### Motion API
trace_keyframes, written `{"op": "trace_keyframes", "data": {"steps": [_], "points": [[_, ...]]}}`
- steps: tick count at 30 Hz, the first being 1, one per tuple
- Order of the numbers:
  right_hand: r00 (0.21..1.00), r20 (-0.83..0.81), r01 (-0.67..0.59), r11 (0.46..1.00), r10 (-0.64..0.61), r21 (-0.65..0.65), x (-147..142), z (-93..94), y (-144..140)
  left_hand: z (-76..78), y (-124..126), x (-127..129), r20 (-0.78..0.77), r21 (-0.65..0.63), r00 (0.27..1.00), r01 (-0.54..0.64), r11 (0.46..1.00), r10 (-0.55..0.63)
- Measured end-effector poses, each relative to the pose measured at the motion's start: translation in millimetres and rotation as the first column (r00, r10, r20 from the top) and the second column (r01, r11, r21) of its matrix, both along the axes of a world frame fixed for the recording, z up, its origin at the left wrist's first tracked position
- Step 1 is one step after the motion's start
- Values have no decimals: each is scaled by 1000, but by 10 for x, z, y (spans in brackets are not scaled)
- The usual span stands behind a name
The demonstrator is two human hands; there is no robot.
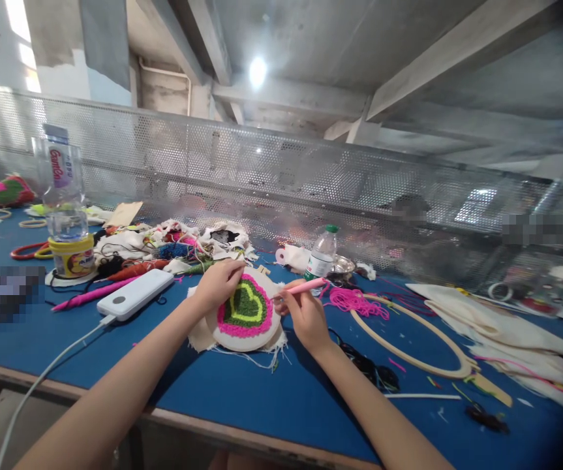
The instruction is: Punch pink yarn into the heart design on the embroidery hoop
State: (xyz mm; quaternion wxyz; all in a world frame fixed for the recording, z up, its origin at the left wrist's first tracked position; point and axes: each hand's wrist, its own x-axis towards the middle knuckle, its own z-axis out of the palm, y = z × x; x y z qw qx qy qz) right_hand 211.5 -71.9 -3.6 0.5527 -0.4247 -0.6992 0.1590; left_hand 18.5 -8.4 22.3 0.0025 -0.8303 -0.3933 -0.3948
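Pink punch needle [297, 288] sits pinched in the right hand [303, 316], tip at the hoop's [246, 312] edge; the left hand [217, 282] closes on its far rim, steadying it flat on the blue surface [242, 391].

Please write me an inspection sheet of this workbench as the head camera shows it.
Surface: blue table, wooden front edge.
Job's things: round hoop with a tufted green heart ringed in pink; pink punch needle; loose pink yarn.
Clutter: fabric scrap heap, large empty hoop, two water bottles, yellow tub, white cloth pile.
Hands: left hand rests on the hoop's upper left edge; right hand grips the punch needle at its right edge.
Cables: white cable from a white power bank runs off the front edge.
Surroundings: perforated metal screen, concrete ceiling beams, a lamp.
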Motion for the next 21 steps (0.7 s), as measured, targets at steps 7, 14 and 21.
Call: {"op": "trace_keyframes", "data": {"steps": [7, 14, 21], "points": [[999, 36, 18, 1000, -19, 10, 13, -1, 0, 30, -35, 7, 14, -8, 1000, 8, 1000, -8], [1000, 8, 1, 1000, -1, -3, 3, -6, 7, 28, -22, 5, 14, 5, 1000, 13, 1000, -13], [987, 161, 2, 995, -19, 104, 24, 2, 21, 51, -52, 3, 0, 11, 1000, 14, 1000, -14]]}}
